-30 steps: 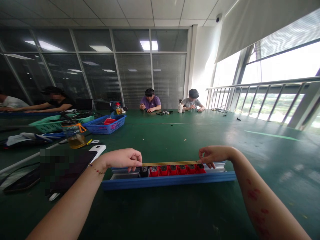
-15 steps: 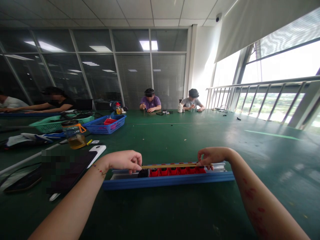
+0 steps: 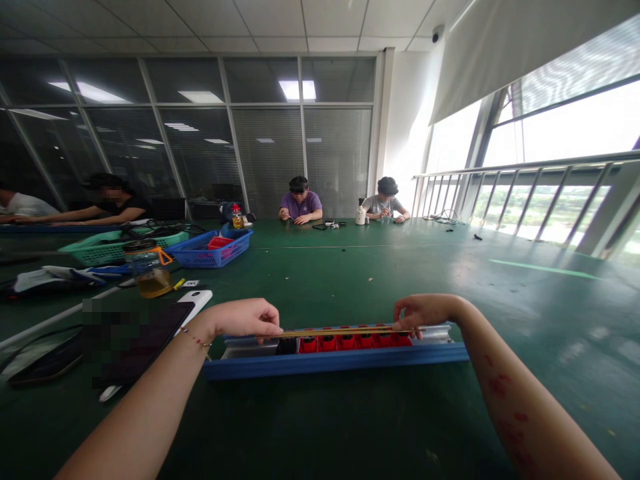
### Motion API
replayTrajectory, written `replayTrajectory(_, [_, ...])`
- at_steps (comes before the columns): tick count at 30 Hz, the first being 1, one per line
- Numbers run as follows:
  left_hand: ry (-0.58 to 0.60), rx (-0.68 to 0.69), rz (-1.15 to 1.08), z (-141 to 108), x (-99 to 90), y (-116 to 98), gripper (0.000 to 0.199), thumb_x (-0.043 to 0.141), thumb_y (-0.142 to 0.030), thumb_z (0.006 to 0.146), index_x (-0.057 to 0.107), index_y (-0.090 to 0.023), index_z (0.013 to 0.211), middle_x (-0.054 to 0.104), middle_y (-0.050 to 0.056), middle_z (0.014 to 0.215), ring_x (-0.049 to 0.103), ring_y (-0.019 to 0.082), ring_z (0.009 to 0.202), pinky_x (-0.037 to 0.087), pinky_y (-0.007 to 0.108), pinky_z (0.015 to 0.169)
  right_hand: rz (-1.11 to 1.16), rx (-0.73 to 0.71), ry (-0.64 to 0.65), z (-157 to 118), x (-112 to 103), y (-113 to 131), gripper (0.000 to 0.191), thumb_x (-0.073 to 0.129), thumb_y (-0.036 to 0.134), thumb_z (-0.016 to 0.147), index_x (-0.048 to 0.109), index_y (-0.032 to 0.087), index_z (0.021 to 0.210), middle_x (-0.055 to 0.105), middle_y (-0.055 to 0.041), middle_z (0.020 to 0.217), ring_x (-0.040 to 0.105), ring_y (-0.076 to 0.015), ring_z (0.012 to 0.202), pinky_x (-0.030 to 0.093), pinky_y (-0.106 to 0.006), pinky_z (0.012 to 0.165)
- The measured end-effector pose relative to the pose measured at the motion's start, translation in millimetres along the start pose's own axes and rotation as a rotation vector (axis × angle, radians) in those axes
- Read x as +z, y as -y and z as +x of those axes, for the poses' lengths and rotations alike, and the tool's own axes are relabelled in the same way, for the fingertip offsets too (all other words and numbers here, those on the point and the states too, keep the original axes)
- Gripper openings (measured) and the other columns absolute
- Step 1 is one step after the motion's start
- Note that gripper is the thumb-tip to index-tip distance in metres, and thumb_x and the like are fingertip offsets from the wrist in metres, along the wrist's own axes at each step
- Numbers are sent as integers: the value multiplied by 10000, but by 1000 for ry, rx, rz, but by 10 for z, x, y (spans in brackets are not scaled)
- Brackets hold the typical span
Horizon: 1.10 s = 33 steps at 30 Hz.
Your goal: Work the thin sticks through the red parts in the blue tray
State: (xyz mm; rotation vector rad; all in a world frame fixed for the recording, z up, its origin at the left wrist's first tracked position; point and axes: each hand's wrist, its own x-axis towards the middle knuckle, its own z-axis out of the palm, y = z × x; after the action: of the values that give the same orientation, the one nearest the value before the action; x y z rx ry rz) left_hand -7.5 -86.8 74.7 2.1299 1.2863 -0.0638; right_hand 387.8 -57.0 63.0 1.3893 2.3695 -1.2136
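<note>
Long thin yellow-brown sticks (image 3: 340,331) run level across a blue trough (image 3: 340,363) with a silvery inside. My left hand (image 3: 256,317) pinches them towards the left, thumb and fingers closed, and a stick end pokes out past it. At the right, my right hand (image 3: 417,313) pinches them too, with fingers bent down over the trough. Below the sticks, several small red blocks or cups (image 3: 347,342) with dark tops stand in a row in the trough. A black piece (image 3: 287,346) sits at the row's left end. Whether the sticks touch the row, I cannot tell.
Left of the trough lie a dark flat device (image 3: 155,340) and a white object (image 3: 196,308). Beyond them stand a jar (image 3: 150,272), a blue basket (image 3: 213,255) and a green basket (image 3: 95,249). Two people (image 3: 301,203) sit across the green table (image 3: 320,280); others are at far left.
My left hand has shifted slightly left along the sticks, and a stick end now shows to its left. My right hand has barely moved.
</note>
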Motion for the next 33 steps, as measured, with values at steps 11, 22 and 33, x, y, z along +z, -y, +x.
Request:
replayTrajectory(11, [-59,-5,97,-9,-21,-43,389,484,-531,679,651,-202,803,630,0,745,530,143,663,389,212,595,18,-7,-20,33,4,-69,527,566,623,624,495,163,871,636,-41,740,602,-185,674,445,-277,620])
replayTrajectory(22, [-249,21,154,-34,-56,-130,356,490,-517,697,634,-199,769,621,-8,709,539,138,647,368,205,561,2,-1,-34,25,3,-35,563,577,624,607,531,149,905,637,-45,748,596,-183,684,438,-270,603])
replayTrajectory(33, [-798,93,403,-243,-119,-388,295,429,-436,772,636,-236,834,599,3,928,520,166,828,371,245,717,-48,-2,-113,-26,-34,-68,599,576,632,604,510,167,975,638,-55,797,588,-204,734,427,-265,602])
